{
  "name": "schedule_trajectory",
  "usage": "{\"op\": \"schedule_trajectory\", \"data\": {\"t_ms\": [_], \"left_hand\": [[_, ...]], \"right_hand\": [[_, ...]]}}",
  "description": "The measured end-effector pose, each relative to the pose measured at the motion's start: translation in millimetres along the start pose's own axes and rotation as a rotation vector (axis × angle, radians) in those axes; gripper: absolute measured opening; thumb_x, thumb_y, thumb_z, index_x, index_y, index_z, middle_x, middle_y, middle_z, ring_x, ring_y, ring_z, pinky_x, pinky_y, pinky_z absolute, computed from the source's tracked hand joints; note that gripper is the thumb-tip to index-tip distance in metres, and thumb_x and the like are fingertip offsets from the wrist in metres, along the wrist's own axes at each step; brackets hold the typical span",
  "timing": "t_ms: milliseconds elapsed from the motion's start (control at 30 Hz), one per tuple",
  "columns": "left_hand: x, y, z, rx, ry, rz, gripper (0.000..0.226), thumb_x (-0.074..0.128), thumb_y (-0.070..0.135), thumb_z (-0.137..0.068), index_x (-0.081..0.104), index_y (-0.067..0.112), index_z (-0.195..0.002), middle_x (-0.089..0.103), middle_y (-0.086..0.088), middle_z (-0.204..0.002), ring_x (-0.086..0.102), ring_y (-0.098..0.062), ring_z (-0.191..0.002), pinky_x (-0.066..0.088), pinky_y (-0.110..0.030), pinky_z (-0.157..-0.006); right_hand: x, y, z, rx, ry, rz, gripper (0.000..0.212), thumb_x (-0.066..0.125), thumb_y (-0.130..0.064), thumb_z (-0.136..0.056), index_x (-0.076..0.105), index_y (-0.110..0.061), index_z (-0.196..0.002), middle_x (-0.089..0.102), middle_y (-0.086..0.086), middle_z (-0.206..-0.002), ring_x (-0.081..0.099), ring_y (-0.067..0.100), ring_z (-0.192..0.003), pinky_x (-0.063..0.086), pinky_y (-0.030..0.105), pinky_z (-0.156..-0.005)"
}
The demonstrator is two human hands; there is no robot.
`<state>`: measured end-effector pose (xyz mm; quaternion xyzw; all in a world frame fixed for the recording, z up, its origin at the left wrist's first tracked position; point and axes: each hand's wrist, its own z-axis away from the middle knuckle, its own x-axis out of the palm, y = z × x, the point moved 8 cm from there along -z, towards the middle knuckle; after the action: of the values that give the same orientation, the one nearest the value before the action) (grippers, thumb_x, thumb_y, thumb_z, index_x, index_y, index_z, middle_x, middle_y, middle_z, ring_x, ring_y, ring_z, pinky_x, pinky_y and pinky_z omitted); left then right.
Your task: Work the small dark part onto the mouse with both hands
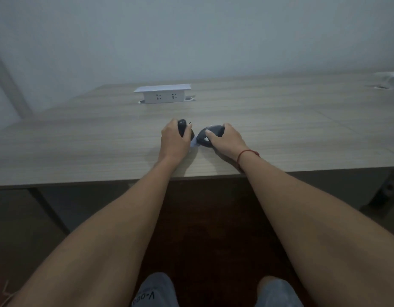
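Observation:
Both arms reach over a wood-grain desk (80,147). My left hand (172,138) grips a dark rounded object (182,127), its fingers curled round it. My right hand (227,140) grips a second dark rounded piece (210,131), with the thumb laid across its top. The two dark pieces sit close together, almost touching. A small pale bluish bit (194,144) shows between the hands, low by the desk surface. What the dark pieces are is too dim to tell. A red string circles my right wrist (247,152).
A white pop-up socket box (162,94) stands raised from the desk further back. A white object (388,79) lies at the desk's far right by a cable hole. The desk's front edge runs just under my forearms. Desk legs show below left, my knees at bottom.

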<state>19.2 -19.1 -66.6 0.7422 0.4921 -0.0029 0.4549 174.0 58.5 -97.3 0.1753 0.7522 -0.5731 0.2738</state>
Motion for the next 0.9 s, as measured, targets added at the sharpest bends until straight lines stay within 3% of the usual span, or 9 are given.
{"op": "schedule_trajectory", "data": {"t_ms": [133, 200, 400, 500, 667, 900], "left_hand": [[-14, 3, -1, -0.104, 0.173, 0.153, 0.023, 0.055, 0.027, -0.096, 0.059, 0.005, -0.095, 0.055, -0.002, -0.088, 0.050, -0.014, -0.080, 0.036, -0.009, -0.063], [-8, 9, -1, -0.077, 0.163, 0.180, 0.025, 0.055, 0.028, -0.096, 0.060, 0.004, -0.095, 0.055, -0.001, -0.086, 0.050, -0.012, -0.077, 0.037, -0.004, -0.060], [6, -7, -9, -0.095, 0.067, -0.040, 0.027, 0.056, 0.027, -0.096, 0.060, 0.001, -0.101, 0.057, -0.009, -0.095, 0.052, -0.018, -0.084, 0.043, -0.029, -0.073], [0, 1, -9, -0.055, 0.120, 0.012, 0.027, 0.056, 0.027, -0.095, 0.060, 0.000, -0.093, 0.056, -0.008, -0.087, 0.050, -0.018, -0.079, 0.039, -0.025, -0.070], [-4, 15, -1, -0.002, 0.160, 0.102, 0.022, 0.058, 0.025, -0.095, 0.058, 0.004, -0.086, 0.054, -0.003, -0.080, 0.046, -0.009, -0.066, 0.037, -0.004, -0.061], [-2, 16, -21, -0.038, 0.065, -0.031, 0.031, 0.055, 0.031, -0.095, 0.062, 0.001, -0.094, 0.062, -0.012, -0.089, 0.056, -0.020, -0.080, 0.042, -0.028, -0.068]], "right_hand": [[1, -1, 1, -0.014, 0.004, 0.052, 0.058, 0.059, -0.054, -0.086, 0.054, -0.013, -0.126, 0.063, 0.009, -0.125, 0.058, 0.030, -0.116, 0.049, 0.046, -0.098], [2, -2, 1, -0.026, 0.008, 0.066, 0.058, 0.059, -0.053, -0.086, 0.055, -0.014, -0.128, 0.062, 0.009, -0.126, 0.057, 0.030, -0.117, 0.048, 0.047, -0.099], [2, -4, 1, -0.060, -0.008, 0.109, 0.064, 0.056, -0.052, -0.090, 0.048, -0.011, -0.139, 0.055, 0.012, -0.141, 0.050, 0.032, -0.130, 0.042, 0.045, -0.107], [3, -5, 2, -0.079, -0.028, 0.101, 0.063, 0.057, -0.052, -0.090, 0.049, -0.013, -0.139, 0.055, 0.010, -0.141, 0.049, 0.031, -0.131, 0.042, 0.046, -0.107], [4, -6, 2, -0.104, -0.059, 0.062, 0.059, 0.058, -0.049, -0.092, 0.053, -0.011, -0.136, 0.058, 0.010, -0.139, 0.052, 0.030, -0.129, 0.044, 0.047, -0.106], [4, -7, 2, -0.113, -0.058, 0.005, 0.059, 0.057, -0.043, -0.095, 0.049, -0.010, -0.143, 0.055, 0.010, -0.144, 0.051, 0.028, -0.132, 0.041, 0.043, -0.110]]}}
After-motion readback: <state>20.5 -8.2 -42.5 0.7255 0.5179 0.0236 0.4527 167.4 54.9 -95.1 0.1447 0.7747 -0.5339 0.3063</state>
